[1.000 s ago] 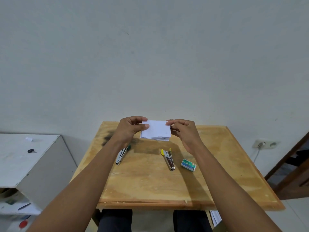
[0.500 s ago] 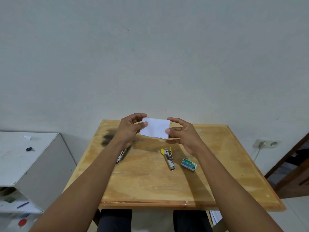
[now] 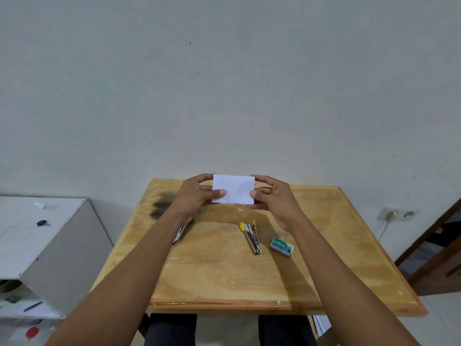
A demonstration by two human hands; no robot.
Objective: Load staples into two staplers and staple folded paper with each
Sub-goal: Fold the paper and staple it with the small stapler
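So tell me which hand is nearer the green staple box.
Right. The right hand pinches the folded paper by its right edge, just beyond the staple box; the left hand pinches its left edge, farther left, past the yellow-tipped stapler.

folded paper (image 3: 233,188): white, matt
table (image 3: 224,275): bare plywood, dull, stained
yellow-tipped stapler (image 3: 252,238): shiny metal
staple box (image 3: 282,246): printed card

On the wooden surface (image 3: 224,275) are laid a yellow-tipped stapler (image 3: 250,237), a green staple box (image 3: 282,246) just beside it, and, further left, a second stapler (image 3: 180,234), partly hidden.
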